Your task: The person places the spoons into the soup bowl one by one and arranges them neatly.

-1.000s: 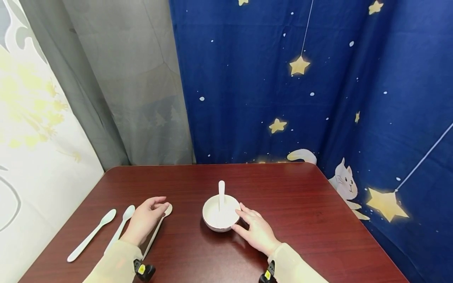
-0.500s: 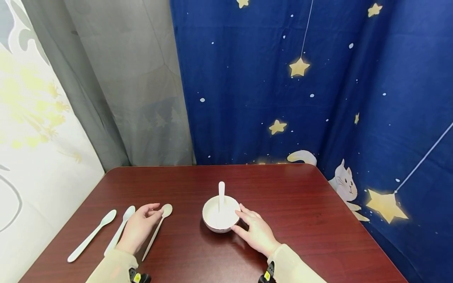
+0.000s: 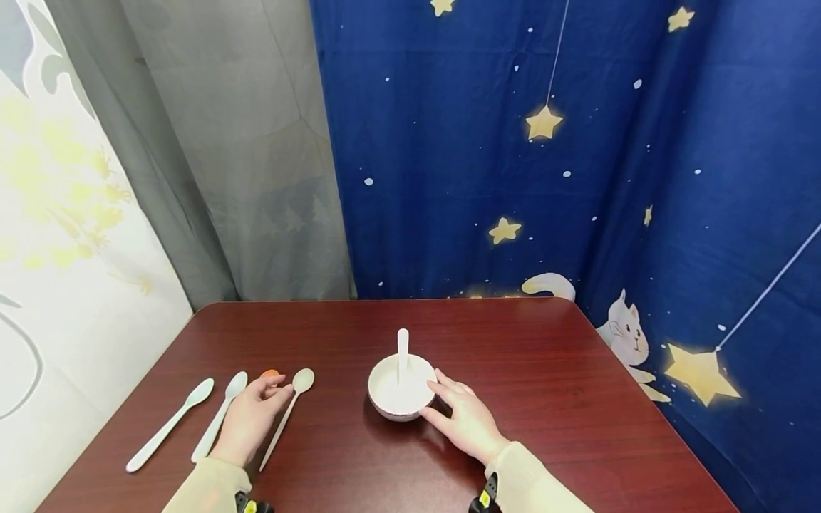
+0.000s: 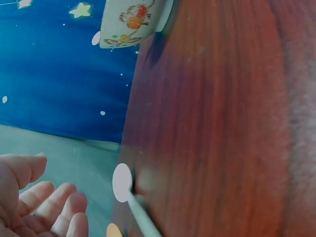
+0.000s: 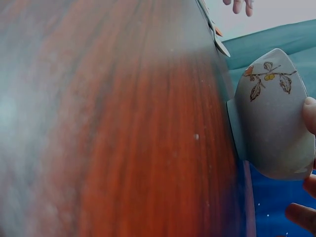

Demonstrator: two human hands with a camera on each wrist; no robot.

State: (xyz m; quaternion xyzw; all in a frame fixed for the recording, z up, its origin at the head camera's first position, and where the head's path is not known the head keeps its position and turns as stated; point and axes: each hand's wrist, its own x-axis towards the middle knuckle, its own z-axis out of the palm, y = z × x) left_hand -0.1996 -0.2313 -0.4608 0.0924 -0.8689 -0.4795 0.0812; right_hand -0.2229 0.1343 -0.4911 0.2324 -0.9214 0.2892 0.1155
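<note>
My left hand (image 3: 249, 419) hovers over several spoons with loosely bent fingers and nothing in them. A cream spoon (image 3: 303, 380) lies just right of its fingertips. Beyond the fingers peeks an orange rounded end (image 3: 270, 372), the rest hidden; it also shows as an orange tip (image 4: 114, 230) in the left wrist view. Partly under the left wrist lies a pale spoon (image 3: 218, 417), and farther left a greenish-white spoon (image 3: 172, 425). My right hand (image 3: 465, 420) holds the right side of a white bowl (image 3: 383, 407), thumb and fingers at its rim. A white spoon (image 3: 403, 349) leans upright in the bowl.
The dark red wooden table (image 3: 513, 349) ends at a back edge before a grey curtain (image 3: 256, 178) and a blue star-patterned curtain (image 3: 449, 178). A white patterned cloth (image 3: 77, 299) hangs at the left.
My left hand has drawn back slightly to the left, baring the cream spoon's head; the orange end now shows beyond its fingers. The right hand and bowl stay put.
</note>
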